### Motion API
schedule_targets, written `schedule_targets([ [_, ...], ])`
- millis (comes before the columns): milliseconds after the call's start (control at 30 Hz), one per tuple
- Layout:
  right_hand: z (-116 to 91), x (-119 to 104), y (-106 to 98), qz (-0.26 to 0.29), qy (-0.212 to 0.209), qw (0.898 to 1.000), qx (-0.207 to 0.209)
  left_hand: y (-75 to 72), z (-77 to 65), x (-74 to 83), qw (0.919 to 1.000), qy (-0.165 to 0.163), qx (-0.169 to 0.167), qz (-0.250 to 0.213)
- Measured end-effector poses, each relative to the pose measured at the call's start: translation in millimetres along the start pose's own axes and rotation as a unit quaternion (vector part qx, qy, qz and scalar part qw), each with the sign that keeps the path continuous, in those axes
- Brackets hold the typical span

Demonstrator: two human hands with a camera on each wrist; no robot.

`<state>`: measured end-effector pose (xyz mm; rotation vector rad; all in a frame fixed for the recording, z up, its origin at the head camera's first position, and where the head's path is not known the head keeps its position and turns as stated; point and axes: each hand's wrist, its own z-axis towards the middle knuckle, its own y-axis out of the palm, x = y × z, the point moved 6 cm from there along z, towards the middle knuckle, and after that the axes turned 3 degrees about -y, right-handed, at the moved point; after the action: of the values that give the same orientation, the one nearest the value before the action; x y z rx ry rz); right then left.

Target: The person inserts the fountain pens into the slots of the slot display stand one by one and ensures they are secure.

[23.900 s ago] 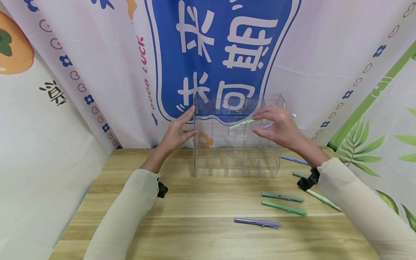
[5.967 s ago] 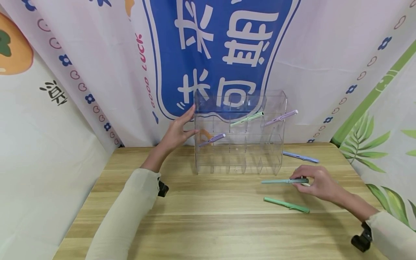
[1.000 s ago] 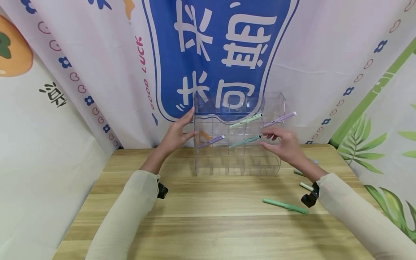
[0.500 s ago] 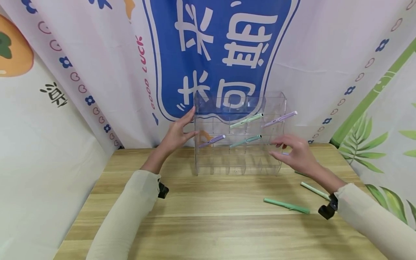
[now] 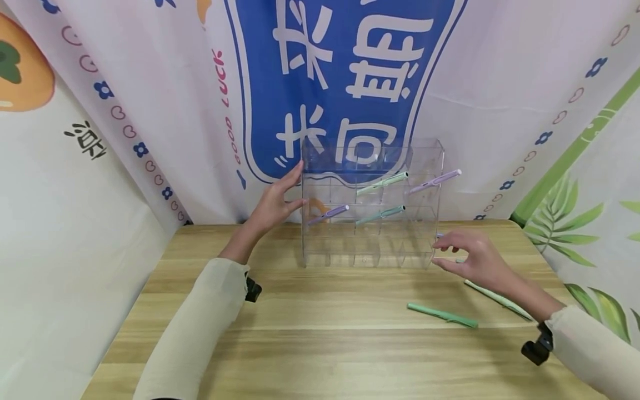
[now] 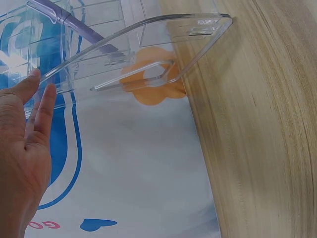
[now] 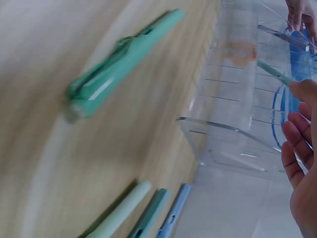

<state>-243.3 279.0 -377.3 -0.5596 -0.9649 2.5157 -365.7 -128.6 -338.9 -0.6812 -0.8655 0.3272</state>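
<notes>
Inside the clear rack (image 5: 369,237), 4 pens (image 5: 382,184) slant in 2 rows.

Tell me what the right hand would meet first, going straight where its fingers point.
Likely the clear rack, at its right edge, though depth between it and the right hand is unclear.

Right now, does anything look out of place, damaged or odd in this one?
Only the backdrop: its GOOD LUCK lettering runs sideways, as if hung turned. Otherwise nothing stands out: the four pens in the clear rack all slant alike, the bright green pen lies flat on the table, and no spill or damage shows.
</notes>
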Motion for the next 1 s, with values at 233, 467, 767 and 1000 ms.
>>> schedule_targets([
  [233, -20.9, -4.2, 1.2, 0.002, 0.014, 0.999, -0.036, -0.6, 0.0, -1.6, 1.0000, -0.006, 0.001, 0.003],
  [467, -40.4, -10.6, 7.1, 0.009, 0.028, 0.997, -0.071, -1.5, -0.4, -0.5, 1.0000, -0.002, 0.005, 0.006],
  [767, -65.9, -20.7, 15.8, 0.035, 0.032, 0.992, -0.113, 0.1, 0.2, -1.1, 1.0000, -0.002, 0.001, 0.000],
  [1000, -78.4, -25.2, 17.9, 0.041, 0.034, 0.990, -0.129, 0.9, 0.4, -0.7, 1.0000, -0.008, -0.002, 0.003],
])
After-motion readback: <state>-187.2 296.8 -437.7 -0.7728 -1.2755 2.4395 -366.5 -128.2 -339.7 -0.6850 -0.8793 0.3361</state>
